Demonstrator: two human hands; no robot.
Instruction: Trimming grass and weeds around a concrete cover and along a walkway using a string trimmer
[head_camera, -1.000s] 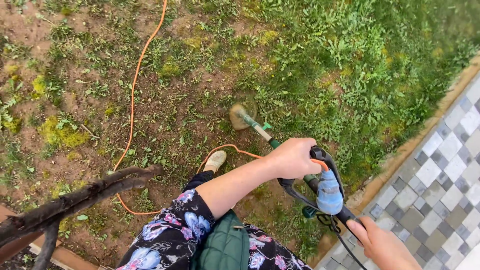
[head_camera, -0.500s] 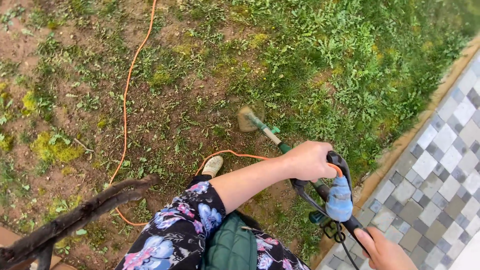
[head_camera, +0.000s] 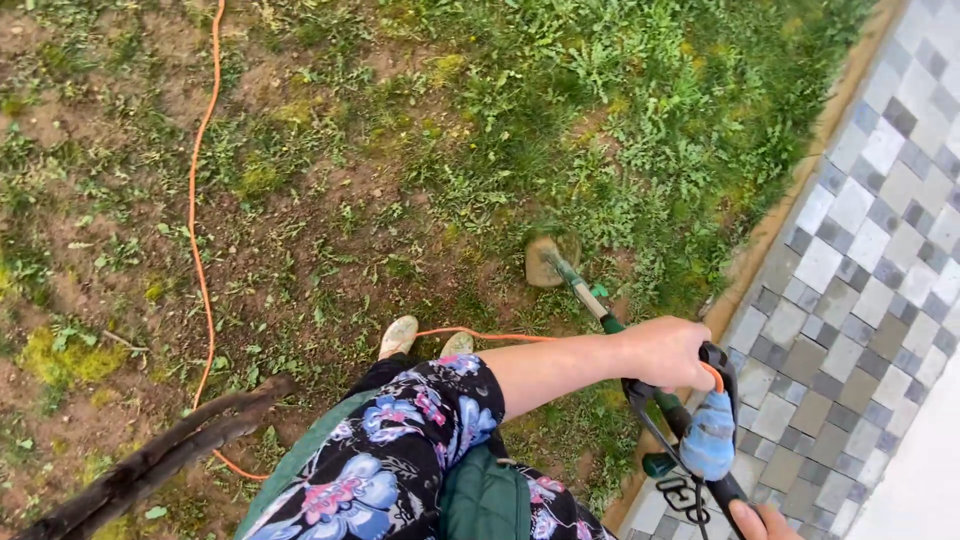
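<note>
Beside trimmer head (head_camera: 548, 260): paving (head_camera: 860, 250), orange cable (head_camera: 196, 230).

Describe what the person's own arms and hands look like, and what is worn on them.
Both hands are bare, with no gloves, rings or watch in sight. The left hand leads into a forearm that is bare up to a dark sleeve printed with blue and pink flowers. A quilted green vest lies over the body. Only a sliver of the right hand shows at the bottom edge; its sleeve is out of view.
</note>
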